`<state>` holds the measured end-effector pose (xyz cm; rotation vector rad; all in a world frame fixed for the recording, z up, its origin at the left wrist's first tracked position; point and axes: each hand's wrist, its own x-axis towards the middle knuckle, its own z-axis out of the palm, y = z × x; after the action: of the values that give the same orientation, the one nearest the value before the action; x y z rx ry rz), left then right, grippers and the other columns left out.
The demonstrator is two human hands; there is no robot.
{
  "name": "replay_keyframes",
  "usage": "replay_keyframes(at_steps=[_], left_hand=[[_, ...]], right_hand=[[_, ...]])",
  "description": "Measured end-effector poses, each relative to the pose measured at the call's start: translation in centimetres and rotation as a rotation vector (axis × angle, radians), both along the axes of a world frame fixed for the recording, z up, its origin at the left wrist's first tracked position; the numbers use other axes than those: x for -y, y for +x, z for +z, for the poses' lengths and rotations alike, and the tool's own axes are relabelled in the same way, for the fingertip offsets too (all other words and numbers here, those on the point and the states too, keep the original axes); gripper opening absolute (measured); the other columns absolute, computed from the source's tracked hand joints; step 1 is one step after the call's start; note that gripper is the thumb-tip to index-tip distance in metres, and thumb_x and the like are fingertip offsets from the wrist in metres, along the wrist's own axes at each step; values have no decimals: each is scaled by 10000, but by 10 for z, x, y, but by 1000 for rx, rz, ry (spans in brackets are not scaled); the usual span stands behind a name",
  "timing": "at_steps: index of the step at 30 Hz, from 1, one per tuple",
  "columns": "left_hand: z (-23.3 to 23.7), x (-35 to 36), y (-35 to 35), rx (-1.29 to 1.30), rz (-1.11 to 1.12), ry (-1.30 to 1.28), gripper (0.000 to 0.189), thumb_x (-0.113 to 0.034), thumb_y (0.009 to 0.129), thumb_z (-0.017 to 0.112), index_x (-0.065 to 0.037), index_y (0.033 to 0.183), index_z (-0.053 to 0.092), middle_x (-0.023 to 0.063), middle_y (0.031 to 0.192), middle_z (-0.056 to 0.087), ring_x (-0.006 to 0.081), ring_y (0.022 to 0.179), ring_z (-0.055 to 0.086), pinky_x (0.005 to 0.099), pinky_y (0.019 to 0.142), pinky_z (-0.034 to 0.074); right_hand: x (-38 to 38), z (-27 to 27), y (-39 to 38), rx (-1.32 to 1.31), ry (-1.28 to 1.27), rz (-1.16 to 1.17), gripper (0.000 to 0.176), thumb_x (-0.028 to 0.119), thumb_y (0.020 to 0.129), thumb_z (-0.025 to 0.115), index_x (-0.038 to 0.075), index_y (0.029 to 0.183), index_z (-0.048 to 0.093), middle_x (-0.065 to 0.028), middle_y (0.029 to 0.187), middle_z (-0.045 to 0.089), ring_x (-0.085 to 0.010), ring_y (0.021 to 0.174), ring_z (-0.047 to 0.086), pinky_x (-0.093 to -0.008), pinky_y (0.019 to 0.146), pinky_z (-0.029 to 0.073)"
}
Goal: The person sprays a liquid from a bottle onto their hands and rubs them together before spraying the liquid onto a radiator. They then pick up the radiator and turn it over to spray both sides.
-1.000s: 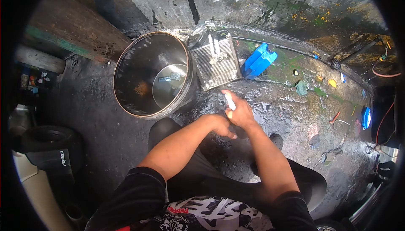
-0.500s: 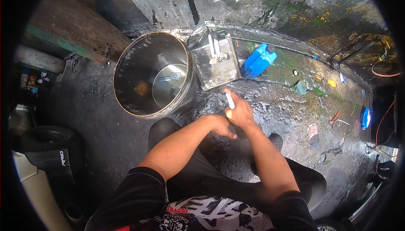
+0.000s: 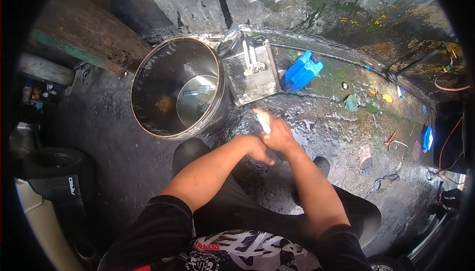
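My right hand [image 3: 278,135] is closed around a small white, elongated piece [image 3: 262,123], which sticks out between the thumb and fingers; what kind of thing it is I cannot make out. Just left of it and slightly lower, my left hand [image 3: 257,150] has its fingers pointing right and down, apart from one another and with nothing visible in them. It is close beside the right hand; whether the two touch is hard to tell. Both hands are over the wet floor [image 3: 297,107], in front of a grey finned radiator core [image 3: 237,79].
A large drum [image 3: 221,93] with liquid and floating pieces stands left of the radiator core. A blue jug [image 3: 302,73] is to its right. Rags and litter lie along the wall's foot. A tire [image 3: 57,161] is at far left.
My right hand has moved a little left and down with the white piece, closer to my left hand. My left hand has barely shifted.
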<state>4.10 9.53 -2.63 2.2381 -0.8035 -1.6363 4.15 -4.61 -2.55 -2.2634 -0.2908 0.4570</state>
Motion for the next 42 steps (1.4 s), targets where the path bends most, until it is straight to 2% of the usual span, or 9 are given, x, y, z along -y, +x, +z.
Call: replay_keyframes(at_steps=[4, 10, 13, 20, 22, 25, 29, 36, 42], left_hand=[[-11, 2, 7, -44, -7, 27, 917, -716, 920, 642, -11, 1500, 545, 267, 1418, 631, 391, 1332, 594, 449, 1116, 466], [-16, 2, -4, 16, -20, 24, 886, -740, 916, 614, -1, 1402, 647, 224, 1445, 628, 362, 1349, 589, 444, 1110, 469], [-2, 3, 1, 6, -16, 6, 882, -732, 914, 625, -11, 1423, 633, 221, 1459, 618, 362, 1355, 584, 444, 1117, 465], [-13, 1, -6, 27, -1, -33, 858, -742, 911, 618, -5, 1343, 697, 224, 1423, 644, 359, 1349, 590, 443, 1124, 458], [-14, 1, -1, 4, -41, 18, 860, -747, 907, 618, -8, 1338, 702, 223, 1419, 647, 359, 1350, 589, 442, 1127, 457], [-15, 3, 7, -75, -47, 49, 896, -686, 919, 664, -63, 1543, 508, 261, 1504, 562, 399, 1383, 545, 457, 1143, 448], [-14, 1, -2, -28, -70, 22, 904, -690, 915, 664, -72, 1553, 499, 265, 1511, 554, 392, 1408, 525, 459, 1162, 432], [-23, 1, 0, -99, -54, 30, 939, -698, 909, 667, -83, 1586, 456, 259, 1518, 552, 398, 1410, 524, 465, 1172, 418], [-3, 4, 3, -93, -89, 74, 908, -704, 913, 659, -84, 1557, 501, 255, 1479, 590, 395, 1378, 555, 457, 1155, 432]], right_hand=[[1, 7, -1, -79, -91, -283, 773, 96, 808, 672, 323, 1526, 501, -230, 1306, 692, -448, 1200, 654, -495, 1043, 523], [2, 2, -2, -57, -13, -2, 760, 129, 826, 726, 316, 1530, 509, -213, 1282, 707, -437, 1172, 670, -510, 1064, 507], [-2, 16, -5, -110, -174, -199, 757, 112, 826, 695, 340, 1525, 514, -207, 1264, 714, -432, 1169, 671, -501, 1062, 512], [4, 2, -3, -112, -55, -1, 747, 130, 832, 706, 370, 1515, 523, -208, 1223, 727, -426, 1150, 680, -501, 1045, 522], [1, 2, -6, -95, -95, -164, 756, 112, 817, 675, 348, 1519, 522, -238, 1208, 724, -441, 1116, 687, -497, 1010, 537], [0, 3, -6, -73, -112, -237, 761, 104, 811, 654, 345, 1521, 522, -246, 1185, 727, -442, 1089, 695, -490, 985, 547], [0, 13, -1, -230, -125, -20, 717, 150, 857, 686, 387, 1514, 524, -208, 1218, 729, -409, 1151, 686, -502, 1032, 530], [1, 4, -6, -209, -100, -182, 705, 122, 859, 648, 385, 1503, 536, -196, 1214, 728, -404, 1146, 687, -483, 1026, 536], [1, -19, -10, -44, -9, -96, 724, 115, 847, 680, 362, 1510, 530, -206, 1179, 736, -424, 1114, 693, -498, 1025, 534]])
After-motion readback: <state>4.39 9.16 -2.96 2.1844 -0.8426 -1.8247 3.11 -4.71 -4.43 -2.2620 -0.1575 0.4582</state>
